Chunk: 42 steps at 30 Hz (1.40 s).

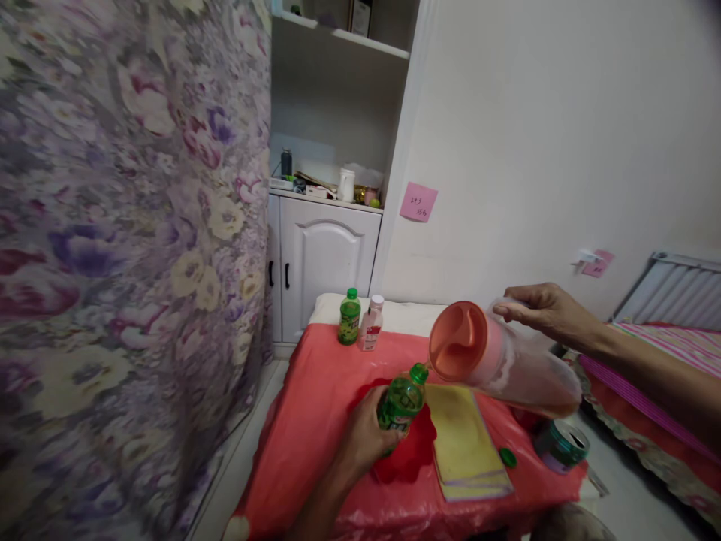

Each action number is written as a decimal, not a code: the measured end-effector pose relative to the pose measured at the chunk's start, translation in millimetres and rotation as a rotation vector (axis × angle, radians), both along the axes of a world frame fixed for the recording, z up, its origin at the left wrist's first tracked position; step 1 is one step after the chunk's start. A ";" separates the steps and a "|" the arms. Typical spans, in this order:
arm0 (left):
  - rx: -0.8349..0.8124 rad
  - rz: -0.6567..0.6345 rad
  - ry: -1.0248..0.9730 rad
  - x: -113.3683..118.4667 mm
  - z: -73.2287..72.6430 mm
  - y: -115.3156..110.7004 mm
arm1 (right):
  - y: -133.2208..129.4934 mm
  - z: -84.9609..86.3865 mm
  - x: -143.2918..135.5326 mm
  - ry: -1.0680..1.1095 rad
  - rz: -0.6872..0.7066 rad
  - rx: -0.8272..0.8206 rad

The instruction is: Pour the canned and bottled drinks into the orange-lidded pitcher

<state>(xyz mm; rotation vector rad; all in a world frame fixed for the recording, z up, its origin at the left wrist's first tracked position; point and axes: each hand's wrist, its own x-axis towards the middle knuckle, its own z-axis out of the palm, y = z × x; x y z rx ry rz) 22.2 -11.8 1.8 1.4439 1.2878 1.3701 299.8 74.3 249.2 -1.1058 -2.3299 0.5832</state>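
My left hand [363,436] is wrapped round a green plastic bottle [401,406], which leans to the right over a red scalloped dish [414,451]. My right hand [544,309] grips the handle of a clear pitcher [523,368] with an orange lid [459,340]. The pitcher lies tilted nearly on its side, lid toward the bottle, some liquid along its lower wall. The lid's edge is close to the bottle's mouth; whether liquid runs between them is hard to make out. A loose green cap [508,457] rests on the table to the right.
A red cover [315,391] drapes the table. Another green bottle [350,317] and a pinkish bottle [372,324] stand at the back. Yellow booklets [467,443] and an open can [562,445] are at the right. A floral curtain [135,225] hangs left; a bed [665,368] is right.
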 end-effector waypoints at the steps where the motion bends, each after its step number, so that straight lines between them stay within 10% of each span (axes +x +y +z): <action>1: -0.001 0.002 0.000 0.0 0.1 0.1 | 0.3 0.1 0.2 -0.003 -0.002 0.001; 42: -0.015 -0.020 -0.042 1.9 -0.9 -0.2 | -0.9 2.8 -0.2 -0.034 0.005 0.031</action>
